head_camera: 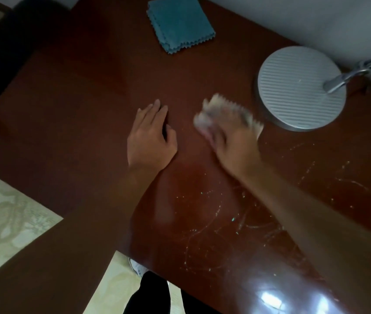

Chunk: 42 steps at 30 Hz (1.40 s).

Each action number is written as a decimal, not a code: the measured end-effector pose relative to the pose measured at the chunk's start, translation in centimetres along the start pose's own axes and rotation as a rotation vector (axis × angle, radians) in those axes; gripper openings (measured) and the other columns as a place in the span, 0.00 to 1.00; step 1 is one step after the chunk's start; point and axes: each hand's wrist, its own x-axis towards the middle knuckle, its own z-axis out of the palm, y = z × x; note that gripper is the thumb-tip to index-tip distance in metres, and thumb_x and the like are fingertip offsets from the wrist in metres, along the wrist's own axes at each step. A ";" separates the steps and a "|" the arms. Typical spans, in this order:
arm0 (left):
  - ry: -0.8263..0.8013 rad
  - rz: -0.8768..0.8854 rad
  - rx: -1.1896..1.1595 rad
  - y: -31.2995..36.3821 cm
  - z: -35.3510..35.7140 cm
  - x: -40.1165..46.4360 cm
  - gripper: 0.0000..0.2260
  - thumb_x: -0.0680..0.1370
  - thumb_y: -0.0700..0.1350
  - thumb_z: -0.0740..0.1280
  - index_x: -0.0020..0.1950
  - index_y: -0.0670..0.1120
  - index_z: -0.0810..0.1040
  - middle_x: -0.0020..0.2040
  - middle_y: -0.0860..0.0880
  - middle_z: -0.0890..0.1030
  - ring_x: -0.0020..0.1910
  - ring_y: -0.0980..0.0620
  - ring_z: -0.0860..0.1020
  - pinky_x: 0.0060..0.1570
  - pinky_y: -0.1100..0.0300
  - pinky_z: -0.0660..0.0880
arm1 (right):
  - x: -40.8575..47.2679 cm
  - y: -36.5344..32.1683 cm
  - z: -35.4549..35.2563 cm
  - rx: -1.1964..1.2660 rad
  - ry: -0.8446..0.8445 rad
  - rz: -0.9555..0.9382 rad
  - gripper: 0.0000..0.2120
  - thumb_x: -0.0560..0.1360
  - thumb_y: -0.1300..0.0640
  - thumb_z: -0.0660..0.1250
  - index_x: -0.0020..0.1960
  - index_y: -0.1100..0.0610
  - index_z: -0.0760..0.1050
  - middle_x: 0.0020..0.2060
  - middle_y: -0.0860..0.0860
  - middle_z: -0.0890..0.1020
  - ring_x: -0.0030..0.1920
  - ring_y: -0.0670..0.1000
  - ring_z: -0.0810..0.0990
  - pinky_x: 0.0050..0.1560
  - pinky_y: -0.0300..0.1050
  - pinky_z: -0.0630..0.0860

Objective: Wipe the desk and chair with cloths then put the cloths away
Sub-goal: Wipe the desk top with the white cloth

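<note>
The pale cloth [227, 114], blurred, seems bunched under the right hand [234, 141] gripping it on the desk [89, 109] just beside the lamp base [300, 87], while the left hand [150, 137] rests flat, nearer the folded blue cloth [180, 23] lying beyond.

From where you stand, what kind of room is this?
Probably a study or bedroom corner in a home, though little shows. A glossy, scratched reddish-brown desk stands against a pale wall, a lamp's round grey base sits on it, and the floor is cream patterned tile.
</note>
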 end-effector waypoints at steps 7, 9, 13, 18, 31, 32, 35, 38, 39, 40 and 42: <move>0.015 -0.012 -0.008 0.6 -0.4 0.0 0.19 0.77 0.41 0.64 0.67 0.38 0.77 0.69 0.41 0.76 0.70 0.42 0.73 0.74 0.49 0.63 | -5.3 -0.8 -0.6 0.116 -0.168 -0.219 0.16 0.78 0.57 0.69 0.65 0.54 0.77 0.68 0.52 0.76 0.72 0.54 0.70 0.71 0.60 0.65; 0.022 -0.012 0.003 0.5 -0.2 0.0 0.19 0.77 0.41 0.65 0.67 0.39 0.77 0.69 0.42 0.76 0.69 0.43 0.73 0.73 0.48 0.65 | 0.1 1.9 -1.4 -0.028 -0.075 -0.061 0.18 0.80 0.59 0.63 0.69 0.57 0.73 0.69 0.55 0.74 0.73 0.56 0.68 0.73 0.59 0.61; 0.036 -0.003 0.022 0.1 0.1 -0.1 0.18 0.77 0.43 0.65 0.66 0.40 0.78 0.68 0.42 0.77 0.69 0.43 0.73 0.73 0.51 0.65 | 2.0 1.8 -0.3 -0.125 0.036 0.182 0.17 0.82 0.58 0.58 0.70 0.57 0.73 0.69 0.54 0.75 0.73 0.54 0.67 0.76 0.53 0.56; 0.058 0.013 0.027 0.1 0.1 0.0 0.18 0.76 0.43 0.64 0.65 0.39 0.78 0.67 0.42 0.77 0.68 0.42 0.74 0.72 0.50 0.66 | -6.1 0.6 -1.4 -0.095 0.044 0.156 0.15 0.81 0.58 0.61 0.66 0.57 0.76 0.65 0.53 0.78 0.71 0.53 0.71 0.74 0.54 0.62; 0.026 0.007 0.047 0.2 0.0 0.1 0.19 0.76 0.44 0.63 0.65 0.40 0.78 0.67 0.43 0.77 0.68 0.42 0.73 0.70 0.47 0.69 | -4.1 0.7 -1.8 -0.176 0.032 0.239 0.24 0.82 0.47 0.51 0.70 0.57 0.72 0.68 0.54 0.76 0.72 0.57 0.69 0.73 0.59 0.63; 0.020 0.003 0.046 0.2 -0.1 0.1 0.19 0.76 0.44 0.64 0.65 0.40 0.78 0.67 0.43 0.77 0.68 0.42 0.73 0.70 0.47 0.69 | -3.2 0.9 -1.7 -0.185 0.039 0.243 0.23 0.81 0.48 0.51 0.70 0.57 0.72 0.68 0.54 0.76 0.72 0.57 0.70 0.73 0.59 0.62; 0.020 0.007 0.056 0.2 -0.1 0.2 0.19 0.76 0.44 0.64 0.65 0.39 0.78 0.67 0.42 0.77 0.68 0.42 0.73 0.70 0.47 0.70 | 0.9 1.4 -0.6 -0.243 0.043 0.322 0.22 0.82 0.50 0.52 0.73 0.53 0.68 0.67 0.53 0.76 0.71 0.54 0.70 0.73 0.55 0.59; 0.009 0.009 0.051 0.2 0.0 0.0 0.19 0.76 0.44 0.63 0.65 0.40 0.77 0.67 0.43 0.77 0.68 0.42 0.73 0.69 0.47 0.70 | 2.4 1.4 0.0 -0.239 0.061 0.355 0.23 0.81 0.50 0.51 0.74 0.52 0.66 0.67 0.54 0.75 0.70 0.54 0.70 0.74 0.53 0.58; 0.007 0.007 0.049 0.3 0.0 0.1 0.19 0.76 0.44 0.63 0.65 0.40 0.77 0.67 0.43 0.77 0.68 0.42 0.73 0.69 0.47 0.70 | 1.5 0.8 0.1 -0.223 0.039 0.322 0.23 0.81 0.49 0.50 0.74 0.53 0.66 0.67 0.54 0.75 0.71 0.55 0.69 0.73 0.53 0.59; 0.005 0.001 0.047 0.2 -0.1 0.0 0.19 0.76 0.44 0.64 0.65 0.40 0.77 0.67 0.43 0.77 0.68 0.42 0.73 0.69 0.47 0.70 | -0.3 -0.4 0.4 -0.189 0.006 0.253 0.23 0.82 0.49 0.52 0.74 0.54 0.66 0.68 0.55 0.74 0.71 0.55 0.69 0.73 0.54 0.60; 0.009 -0.001 0.043 0.4 -0.3 0.1 0.19 0.75 0.44 0.64 0.65 0.39 0.78 0.67 0.42 0.77 0.67 0.41 0.73 0.69 0.47 0.70 | -5.8 -3.5 1.2 -0.097 -0.068 0.111 0.20 0.83 0.51 0.57 0.73 0.55 0.69 0.69 0.54 0.73 0.72 0.55 0.68 0.73 0.55 0.63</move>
